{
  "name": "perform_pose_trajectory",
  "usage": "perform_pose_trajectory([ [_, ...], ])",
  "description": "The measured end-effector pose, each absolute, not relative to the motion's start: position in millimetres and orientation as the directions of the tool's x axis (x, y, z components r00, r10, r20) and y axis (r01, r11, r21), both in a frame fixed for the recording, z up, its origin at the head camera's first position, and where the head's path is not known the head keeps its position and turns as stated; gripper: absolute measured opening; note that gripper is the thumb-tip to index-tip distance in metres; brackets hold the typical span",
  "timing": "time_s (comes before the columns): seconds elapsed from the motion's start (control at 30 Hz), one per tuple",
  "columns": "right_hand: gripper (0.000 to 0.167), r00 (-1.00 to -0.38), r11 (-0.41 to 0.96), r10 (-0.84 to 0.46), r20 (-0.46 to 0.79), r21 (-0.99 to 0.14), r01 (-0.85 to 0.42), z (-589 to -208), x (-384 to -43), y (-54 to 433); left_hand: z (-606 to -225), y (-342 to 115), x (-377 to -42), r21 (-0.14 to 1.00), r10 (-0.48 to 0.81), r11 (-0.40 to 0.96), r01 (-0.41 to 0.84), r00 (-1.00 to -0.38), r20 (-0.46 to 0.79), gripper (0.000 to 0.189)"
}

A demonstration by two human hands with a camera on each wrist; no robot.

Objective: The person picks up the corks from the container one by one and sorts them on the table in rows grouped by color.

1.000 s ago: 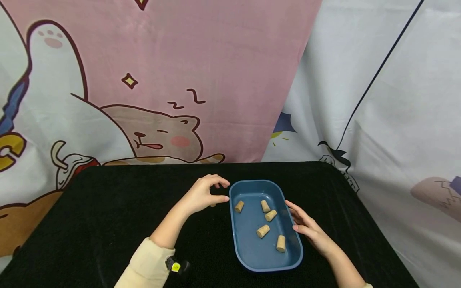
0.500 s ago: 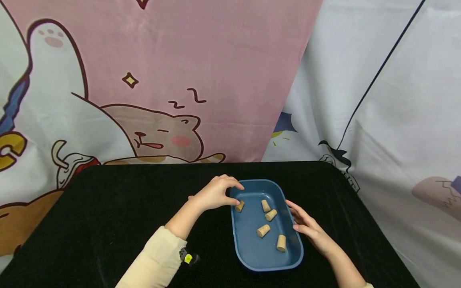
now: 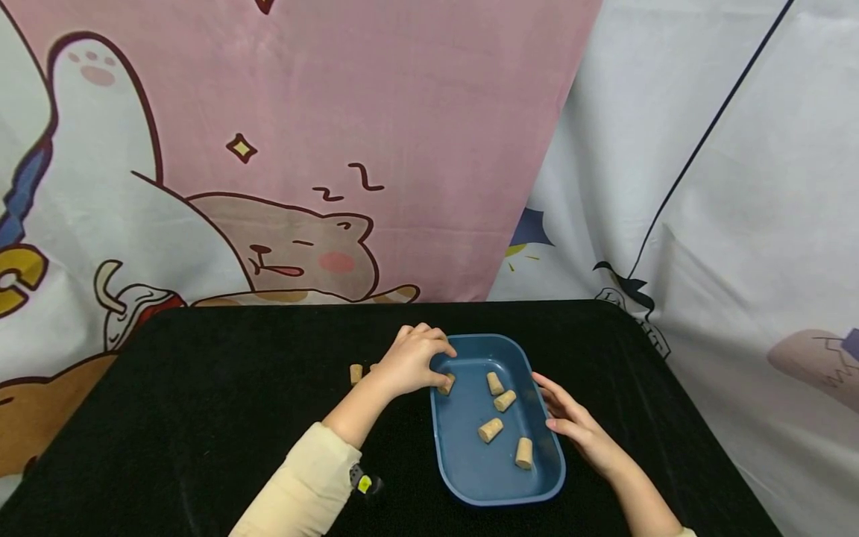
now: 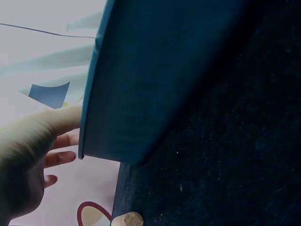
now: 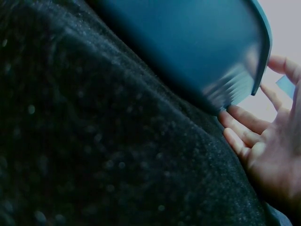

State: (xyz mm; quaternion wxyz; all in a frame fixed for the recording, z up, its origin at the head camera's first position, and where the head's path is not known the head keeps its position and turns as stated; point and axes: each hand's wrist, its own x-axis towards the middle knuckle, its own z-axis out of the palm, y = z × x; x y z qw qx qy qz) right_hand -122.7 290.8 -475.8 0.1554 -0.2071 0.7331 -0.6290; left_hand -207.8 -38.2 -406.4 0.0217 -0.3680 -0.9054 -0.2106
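Observation:
A blue rectangular tray (image 3: 493, 477) stands on the black cloth, with several corks inside. Over its left rim, near the far corner, reaches my left hand (image 3: 411, 363). Its thumb tip overlaps one cork (image 3: 447, 385), and a gap shows between thumb and fingertips. In the left wrist view the left hand (image 4: 28, 155) appears beside the tray's outer wall (image 4: 141, 84), fingers spread beyond the rim. My right hand (image 3: 584, 432) rests against the tray's right side, fingers loosely extended. In the right wrist view, its fingers (image 5: 247, 120) lie at the wall's lower edge.
Left of the tray, a cork (image 3: 356, 374) stands on the black cloth (image 3: 221, 418), and another (image 3: 373, 367) is mostly hidden by my left hand. Behind the table hangs a printed cartoon curtain (image 3: 436, 149).
My left hand has moved right, from outside the tray to over its left rim at a cork. Loose corks behind the wrist have come into view. The right hand and tray stay practically still.

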Motion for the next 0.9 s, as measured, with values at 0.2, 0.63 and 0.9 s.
perform_pose_trajectory([
  [0.2, 0.062, -0.859, 0.110, -0.510, 0.048, -0.987, -0.121, -477, -122, 292, -409, -35, -209, 0.282, 0.631, 0.691, 0.666, -0.745, 0.215, 0.042],
  [0.63, 0.062, -0.857, 0.099, -0.513, 0.051, -0.988, -0.118, -478, -123, 293, -410, -27, -212, 0.269, 0.563, 0.760, 0.592, -0.806, 0.183, 0.049],
  [0.9, 0.062, -0.861, 0.104, -0.506, 0.046, -0.988, -0.114, -477, -124, 292, -408, -21, -212, 0.270, 0.522, 0.809, 0.522, -0.849, 0.077, 0.051],
])
